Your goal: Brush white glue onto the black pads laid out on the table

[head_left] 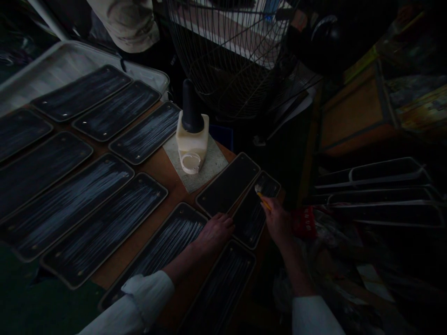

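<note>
My right hand (278, 222) is closed round a small brush (264, 201) with a yellow handle. Its pale tip touches the upper part of a dark rectangular panel (249, 221) with rounded corners and faint streaks. Fingers lowered, my left hand (217, 227) rests between that panel and a whitish-streaked panel (164, 246), at the lower corner of a plain dark panel (228, 184); it seems to hold nothing. Beyond my hands a cream plastic bottle (192, 139) with a black top and a round front opening stands on a grey sheet (216, 165).
Several more streaked panels (104, 228) cover the left of the brown table (176, 186). Behind them lies a pale plastic tray (75, 53). A wire fan cage (233, 70) stands at the back. On the right are bundled dark panels (377, 177) and a red packet (304, 222).
</note>
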### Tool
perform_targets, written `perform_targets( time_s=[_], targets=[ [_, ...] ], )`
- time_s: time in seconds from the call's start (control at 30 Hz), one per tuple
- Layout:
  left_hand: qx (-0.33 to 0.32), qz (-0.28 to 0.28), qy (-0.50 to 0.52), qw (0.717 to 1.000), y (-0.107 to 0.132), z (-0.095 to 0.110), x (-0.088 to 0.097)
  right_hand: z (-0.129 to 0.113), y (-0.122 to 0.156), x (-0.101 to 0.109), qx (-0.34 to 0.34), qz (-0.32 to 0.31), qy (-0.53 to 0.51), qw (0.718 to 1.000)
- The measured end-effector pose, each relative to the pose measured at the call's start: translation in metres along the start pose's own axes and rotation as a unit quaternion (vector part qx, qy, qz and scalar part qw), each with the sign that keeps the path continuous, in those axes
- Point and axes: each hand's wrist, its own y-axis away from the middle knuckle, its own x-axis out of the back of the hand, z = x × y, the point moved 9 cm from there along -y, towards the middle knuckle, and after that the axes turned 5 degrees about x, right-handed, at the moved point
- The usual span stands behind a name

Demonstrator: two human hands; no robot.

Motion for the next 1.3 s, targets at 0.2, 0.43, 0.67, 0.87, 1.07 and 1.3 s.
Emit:
perform_targets(
  time_s=[0.2,0.43,0.67,0.87,1.07,1.3],
  targets=[
    [-0.005,-0.001,0.007,1.000,0.001,-0.001,0.001,-0.064,0.092,-0.011,0.001,-0.117,-0.095,0.989],
    [-0.003,-0.016,0.024,1.000,0.002,-0.005,-0.003,-0.039,0.063,0.019,-0.049,-0.021,-0.136,0.989],
    [0.007,-0.034,0.035,0.999,0.002,-0.005,-0.001,-0.060,0.090,-0.005,-0.039,-0.064,-0.136,0.988],
    [0.005,0.006,0.049,0.999,0.009,-0.005,0.018,-0.031,0.067,0.022,-0.132,-0.011,-0.219,0.967],
    [0.103,0.083,-0.028,0.991,0.019,-0.057,0.053,0.001,-0.040,0.032,-0.052,0.084,-0.151,0.984],
    [0.157,0.068,-0.058,0.984,0.021,-0.090,0.055,-0.001,-0.100,0.017,0.005,0.093,-0.006,0.996]
  ],
)
